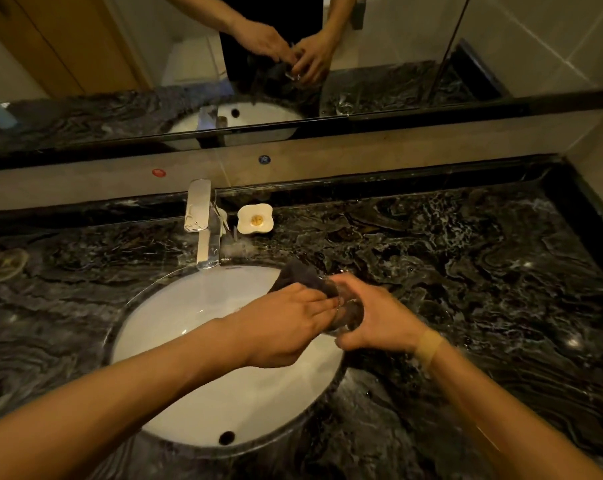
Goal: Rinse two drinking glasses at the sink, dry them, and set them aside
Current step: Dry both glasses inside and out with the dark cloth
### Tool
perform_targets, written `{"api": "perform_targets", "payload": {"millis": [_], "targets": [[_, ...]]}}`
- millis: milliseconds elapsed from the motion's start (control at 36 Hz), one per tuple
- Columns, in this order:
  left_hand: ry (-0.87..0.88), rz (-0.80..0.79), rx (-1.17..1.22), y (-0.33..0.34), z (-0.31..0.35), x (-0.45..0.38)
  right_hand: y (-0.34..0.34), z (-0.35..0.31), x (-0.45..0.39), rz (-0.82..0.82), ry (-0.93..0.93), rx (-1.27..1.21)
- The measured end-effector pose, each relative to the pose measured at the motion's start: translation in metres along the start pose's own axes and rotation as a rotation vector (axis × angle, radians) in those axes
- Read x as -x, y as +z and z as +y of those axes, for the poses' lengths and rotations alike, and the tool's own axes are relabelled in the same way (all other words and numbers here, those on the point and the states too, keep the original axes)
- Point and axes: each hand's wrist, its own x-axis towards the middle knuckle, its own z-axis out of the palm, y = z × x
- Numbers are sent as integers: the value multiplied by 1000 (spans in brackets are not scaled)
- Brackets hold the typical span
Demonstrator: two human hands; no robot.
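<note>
Drying a glass with a dark cloth over the right edge of the sink.

Closed round the glass from the right, the right hand holds it tilted, mouth turned toward the left hand, whose fingers pinch the cloth and push it into the opening; so the long axis runs roughly hand to hand. A second glass is not clearly visible. No brand reads; the faucet sits behind, with red and blue wall dots whose markings are too small to read.

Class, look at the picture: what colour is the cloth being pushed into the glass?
The cloth is dark grey, clearest in the head view.
</note>
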Motion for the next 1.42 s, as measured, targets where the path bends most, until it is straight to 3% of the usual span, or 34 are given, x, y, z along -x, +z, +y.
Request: {"api": "perform_targets", "payload": {"millis": [83,250,333,472,583,722,778,861,972,1028,1194,1417], "targets": [[-46,-125,-12,-8,0,-2,-5,1,0,-7,10,-19],[54,-97,-161,-11,-6,-10,-9,-5,-2,-60,-5,-7],[28,-25,-91,-5,-8,-12,-7,-5,0,-3,-33,-43],[-89,94,56,-1,1,-13,-1,-5,7,178,-80,-127],[-315,106,232,5,16,-21,9,-5,9,349,-82,130],[-640,243,821,-9,32,-37,26,6,2,813,-296,427],[-653,285,748,-13,37,-40,29,6,1,868,-314,404],[-481,272,554,-16,30,-31,21,-4,3,678,-198,269],[-8,79,86,-27,10,-15,-15,-7,5,-9,-69,-205],[164,46,-25,-32,8,-12,-24,-5,7,-214,-97,-241],[301,113,-262,-39,0,-1,-22,-8,12,-203,-145,-182],[340,56,-187,-39,-6,2,-24,-14,10,-215,-108,-38]]}}
